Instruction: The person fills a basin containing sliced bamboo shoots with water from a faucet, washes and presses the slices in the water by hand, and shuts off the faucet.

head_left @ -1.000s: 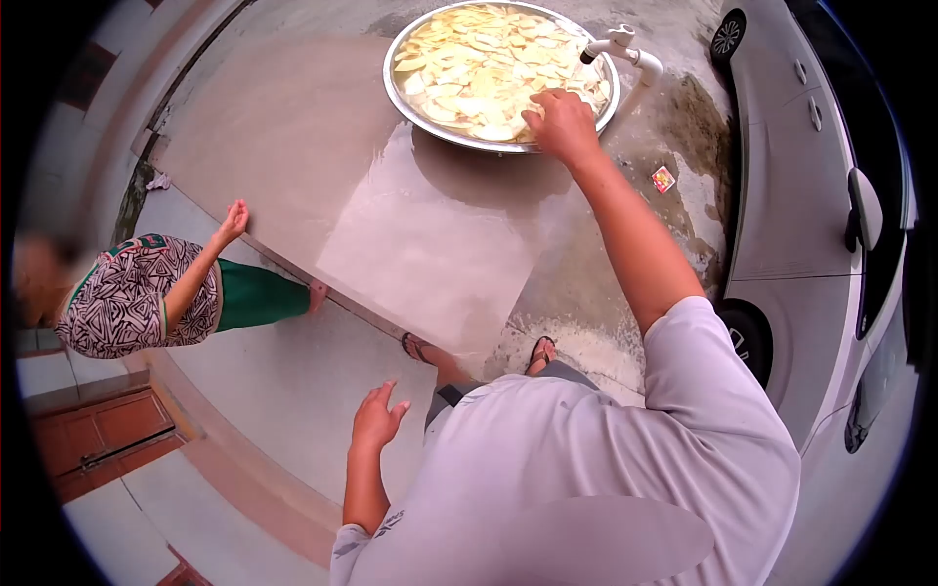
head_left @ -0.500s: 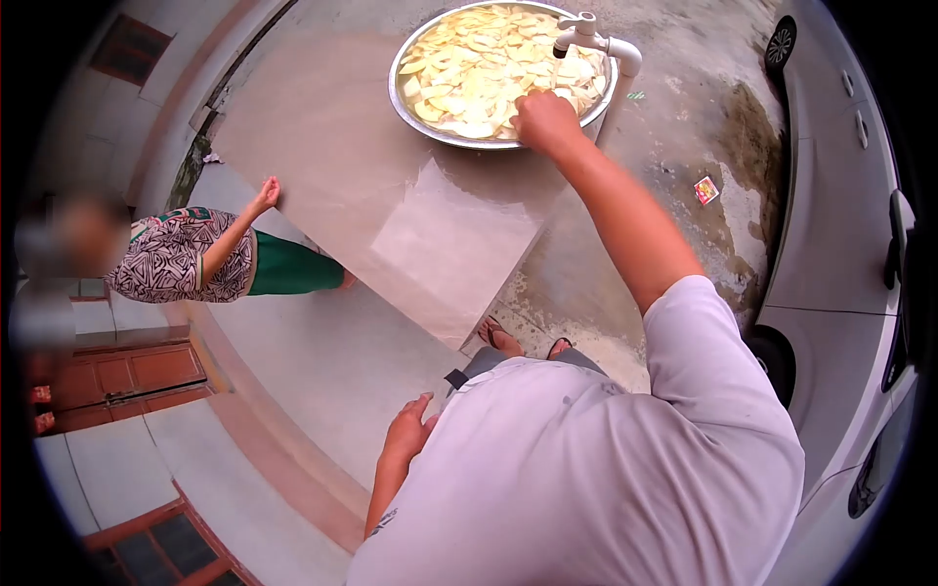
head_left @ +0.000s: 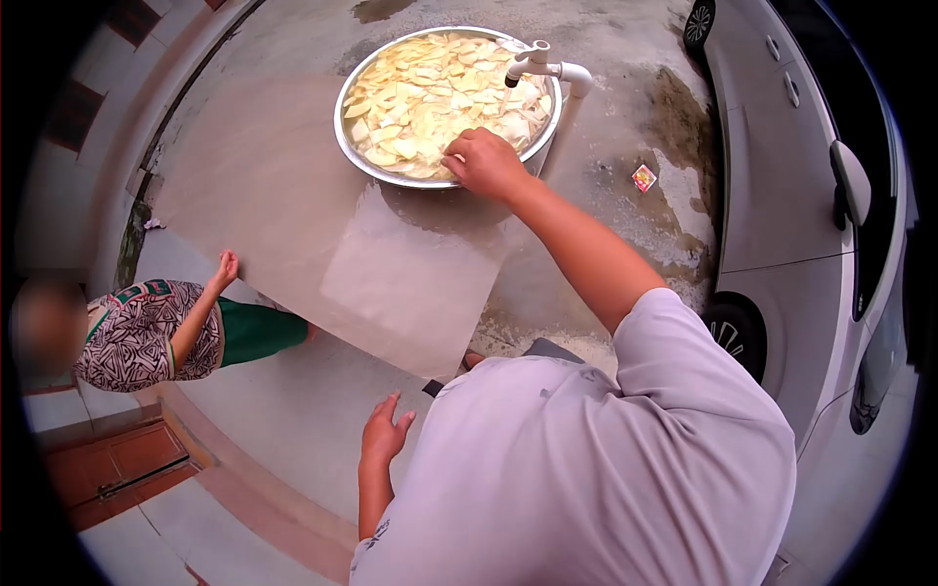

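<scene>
A wide metal basin (head_left: 344,146) holds water and many thin, pale yellow slices (head_left: 430,93) that look like potato. My right hand (head_left: 484,161) is at the basin's near rim, its fingers curled down towards the slices. Whatever those fingertips pinch, if anything, is hidden. Over the basin's right side reaches a white plastic tap (head_left: 537,66), its dark spout above the slices. Low beside my body, my left hand (head_left: 384,430) hangs with thumb and fingers apart and nothing in it.
Another person (head_left: 156,327) in a patterned top stands at the left, one forearm raised. A silver car (head_left: 782,195) is parked along the right. A small red packet (head_left: 643,178) lies on the wet concrete (head_left: 586,234). Brown doors (head_left: 127,459) are at lower left.
The view has shifted, so the basin sits lower and further left. My right hand has moved left along the near rim, and my left hand has come away from my shirt.
</scene>
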Motion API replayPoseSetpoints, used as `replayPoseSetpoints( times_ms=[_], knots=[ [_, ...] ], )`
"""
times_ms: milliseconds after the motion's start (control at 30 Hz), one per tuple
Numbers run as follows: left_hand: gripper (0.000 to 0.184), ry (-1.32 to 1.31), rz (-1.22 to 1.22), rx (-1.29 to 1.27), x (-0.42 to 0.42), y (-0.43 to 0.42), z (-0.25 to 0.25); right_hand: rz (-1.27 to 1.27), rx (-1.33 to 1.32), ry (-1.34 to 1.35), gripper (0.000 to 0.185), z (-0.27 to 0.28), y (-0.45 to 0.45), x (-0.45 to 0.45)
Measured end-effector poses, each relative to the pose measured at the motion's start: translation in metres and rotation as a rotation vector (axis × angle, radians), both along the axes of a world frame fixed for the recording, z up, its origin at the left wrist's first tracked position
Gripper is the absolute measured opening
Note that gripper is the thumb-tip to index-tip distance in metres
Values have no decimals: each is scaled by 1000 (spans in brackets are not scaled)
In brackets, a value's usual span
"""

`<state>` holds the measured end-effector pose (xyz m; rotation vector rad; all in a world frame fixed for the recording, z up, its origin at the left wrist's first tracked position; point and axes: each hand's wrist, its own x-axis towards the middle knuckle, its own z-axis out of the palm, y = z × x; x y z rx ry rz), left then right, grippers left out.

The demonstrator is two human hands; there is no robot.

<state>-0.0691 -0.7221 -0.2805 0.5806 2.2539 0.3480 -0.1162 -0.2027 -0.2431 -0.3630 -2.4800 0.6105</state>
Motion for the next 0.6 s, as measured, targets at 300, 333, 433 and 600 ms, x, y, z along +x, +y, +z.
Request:
replayPoseSetpoints(
  times_ms=[300,333,433,600],
  knots=[
    [59,-82,-51,-54,-22,-16,-13,-190,-5,-427,30,-16,63,-2],
    [59,-81,-48,-31,-26,-16,-13,-270,51,-337,29,-17,65,-2],
    [58,-78,-40,-20,-34,-14,-10,-483,224,-60,27,-31,68,-5],
    [57,-40,-96,-64,-48,-16,1,-304,10,-254,32,-24,69,-15]
  ],
)
